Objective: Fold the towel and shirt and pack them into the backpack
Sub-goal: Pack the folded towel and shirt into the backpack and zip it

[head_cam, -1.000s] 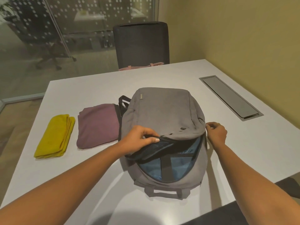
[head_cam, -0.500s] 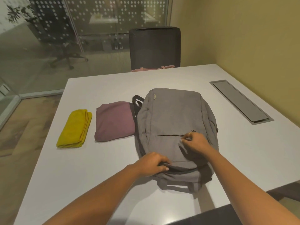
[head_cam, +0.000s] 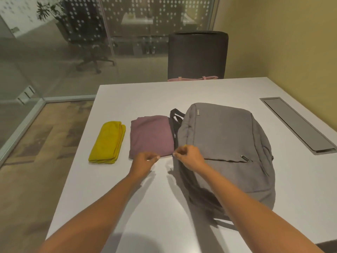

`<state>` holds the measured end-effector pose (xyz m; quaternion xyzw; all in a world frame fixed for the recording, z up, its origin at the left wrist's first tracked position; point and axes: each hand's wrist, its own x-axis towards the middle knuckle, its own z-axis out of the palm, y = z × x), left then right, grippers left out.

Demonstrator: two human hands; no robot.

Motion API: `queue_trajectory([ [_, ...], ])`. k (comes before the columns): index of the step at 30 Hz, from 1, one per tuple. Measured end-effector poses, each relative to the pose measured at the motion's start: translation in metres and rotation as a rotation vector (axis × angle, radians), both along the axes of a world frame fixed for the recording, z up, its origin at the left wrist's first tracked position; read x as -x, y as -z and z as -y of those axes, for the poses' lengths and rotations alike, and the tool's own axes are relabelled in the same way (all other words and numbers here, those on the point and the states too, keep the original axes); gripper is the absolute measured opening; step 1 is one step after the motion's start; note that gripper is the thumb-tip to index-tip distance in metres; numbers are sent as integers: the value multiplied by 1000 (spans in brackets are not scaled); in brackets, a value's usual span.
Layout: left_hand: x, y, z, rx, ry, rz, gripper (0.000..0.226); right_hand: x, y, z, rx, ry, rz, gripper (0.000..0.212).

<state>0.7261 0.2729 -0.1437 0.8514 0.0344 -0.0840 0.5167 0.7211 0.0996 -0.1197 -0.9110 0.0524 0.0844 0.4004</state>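
Note:
The grey backpack lies flat on the white table with its top flap down. To its left, touching its dark strap, is the folded purple shirt. Further left lies the folded yellow towel. My left hand is at the shirt's near edge, fingers loosely curled and holding nothing. My right hand is at the shirt's near right corner, beside the backpack, with thumb and fingers apart. I cannot tell whether either hand touches the cloth.
A dark chair stands at the table's far side with a pink strap on its seat. A grey cable hatch is set into the table at the right. The table's left edge drops to the floor by a glass wall.
Both hands have let go of the backpack opening, its flap now lies down, and they have moved left to the near edge of the purple shirt. The view has shifted left.

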Motion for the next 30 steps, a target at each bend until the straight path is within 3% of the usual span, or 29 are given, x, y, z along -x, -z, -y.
queue_trajectory([
  [3, -22, 7, -30, 9, -248, -38, 25, -14, 9, -29, -13, -59, -47, 29],
  [6, -40, 11, -46, -22, -338, -112, 29, -27, 20, -48, 65, -157, -69, 40],
  [15, -74, 21, -55, -68, -286, -266, 58, -69, 51, -68, 417, -342, -78, 73],
  [24, -82, 23, -55, 10, -240, -303, 48, -69, 59, -73, 419, -390, -111, 76],
  [30, -61, 27, -66, -71, -279, -278, 48, -52, 60, -84, 408, -447, -103, 73],
])
